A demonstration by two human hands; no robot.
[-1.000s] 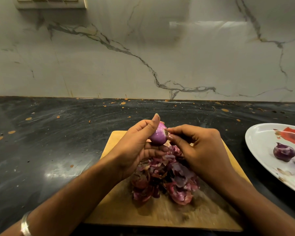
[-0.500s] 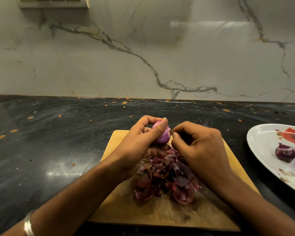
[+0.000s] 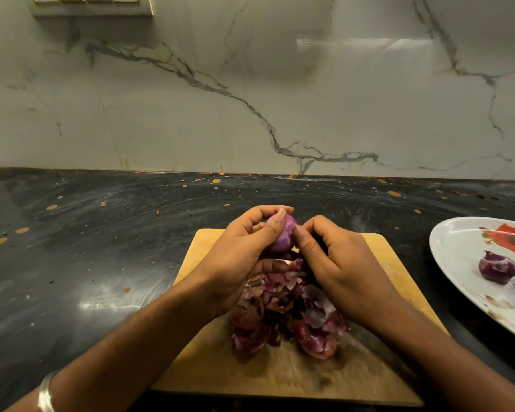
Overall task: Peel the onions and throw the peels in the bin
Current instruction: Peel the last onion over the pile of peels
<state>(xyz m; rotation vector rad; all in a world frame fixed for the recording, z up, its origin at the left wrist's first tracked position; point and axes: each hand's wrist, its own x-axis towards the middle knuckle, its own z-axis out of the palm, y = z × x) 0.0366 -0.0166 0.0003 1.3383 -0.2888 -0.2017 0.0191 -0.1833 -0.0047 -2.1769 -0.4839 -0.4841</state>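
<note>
Head view: left hand grips the onion above the cutting board, likely so skin the right hand fingers pinch off joins the peels.

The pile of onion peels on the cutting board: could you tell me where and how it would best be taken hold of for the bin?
Probably scoop the pile of onion peels from its near edge, fingers sliding flat along the cutting board. The peels are loose, thin and curled, so pinching the top would lift only a few. Both hands are busy above it with the onion.
</note>
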